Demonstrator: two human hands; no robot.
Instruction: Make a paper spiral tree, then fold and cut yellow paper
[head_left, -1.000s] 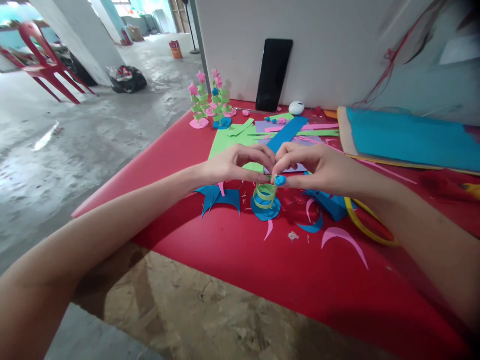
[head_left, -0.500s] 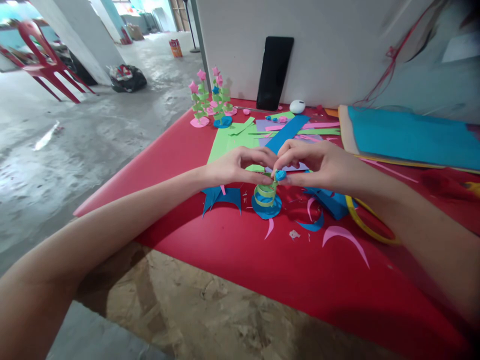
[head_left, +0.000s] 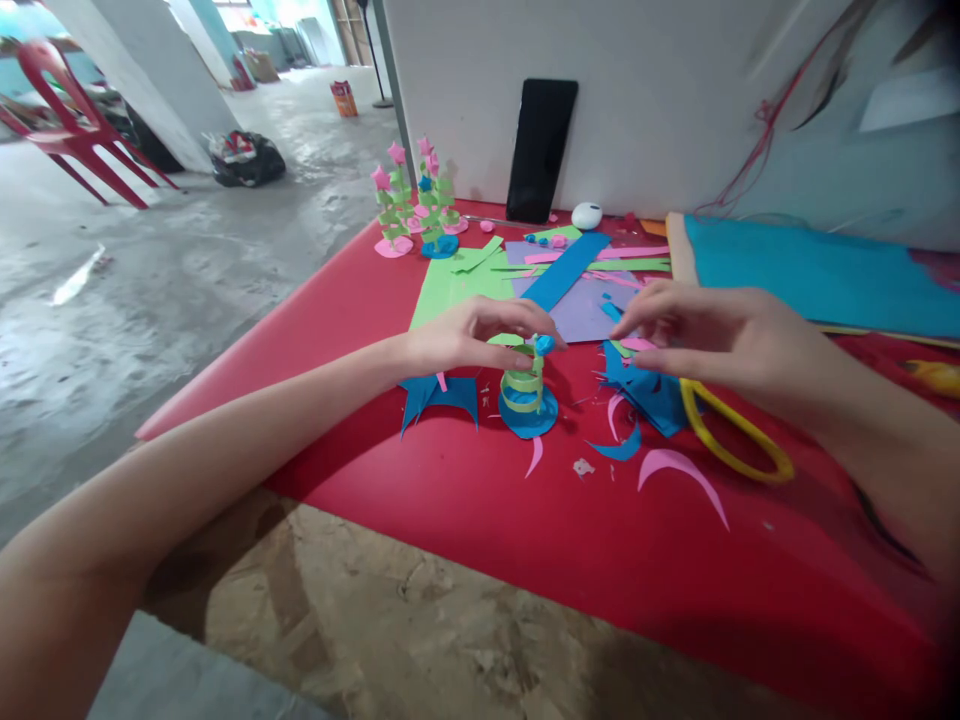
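A small paper flower craft [head_left: 523,392] stands on the red table, with a coiled light-green strip on a round blue base. At its top sits a crumpled blue paper rose [head_left: 544,344]. My left hand [head_left: 491,335] curls around the top, thumb in front and fingers behind, seeming to steady it; the exact contact is partly hidden. Apart from it, to the right, my right hand [head_left: 682,325] hovers over blue paper scraps [head_left: 652,395], thumb and forefinger parted, nothing visible between them.
Yellow-handled scissors [head_left: 739,440] lie below my right wrist. Finished paper flowers [head_left: 439,215] stand at the back left. A black phone [head_left: 541,150] leans on the wall by a white rounded object [head_left: 586,215]. Blue sheets [head_left: 825,275] lie at right; pink offcuts [head_left: 682,470] sit in front.
My right hand has let go of the blue rose and moved right, its fingers parting. My left hand stays at the craft. The view has shifted slightly.
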